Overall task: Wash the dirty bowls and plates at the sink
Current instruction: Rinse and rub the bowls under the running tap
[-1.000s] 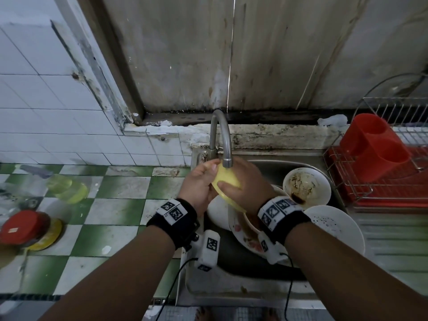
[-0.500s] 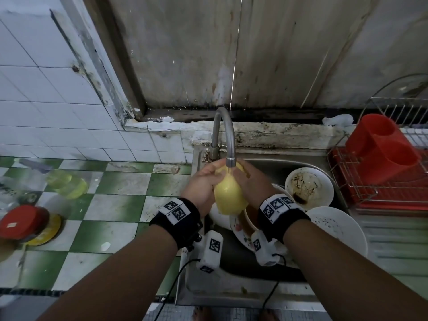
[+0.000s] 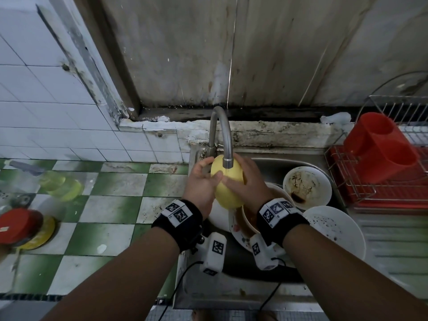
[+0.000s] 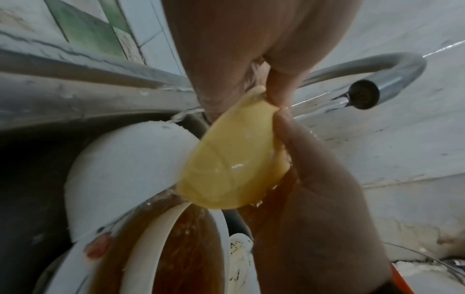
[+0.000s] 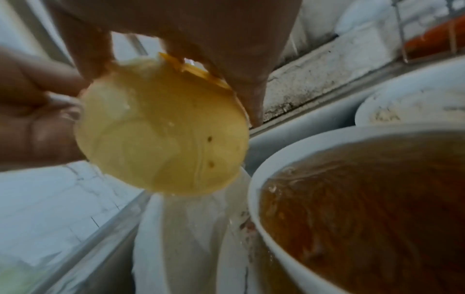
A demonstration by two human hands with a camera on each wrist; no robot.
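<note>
Both hands, left hand (image 3: 201, 186) and right hand (image 3: 245, 181), gripping small yellow plastic bowl (image 3: 228, 181) under curved steel tap (image 3: 222, 135), above sink (image 3: 273, 163). Best turned slowly under the stream, grip firm; probably slippery.

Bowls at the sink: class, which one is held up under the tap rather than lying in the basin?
The yellow bowl, gripped between both hands beneath the spout; the white bowls lie below in the sink, still soiled.

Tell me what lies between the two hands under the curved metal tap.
A small yellow bowl, gripped by the left hand and right hand under the tap. The head view shows it; both wrist views confirm.
</note>
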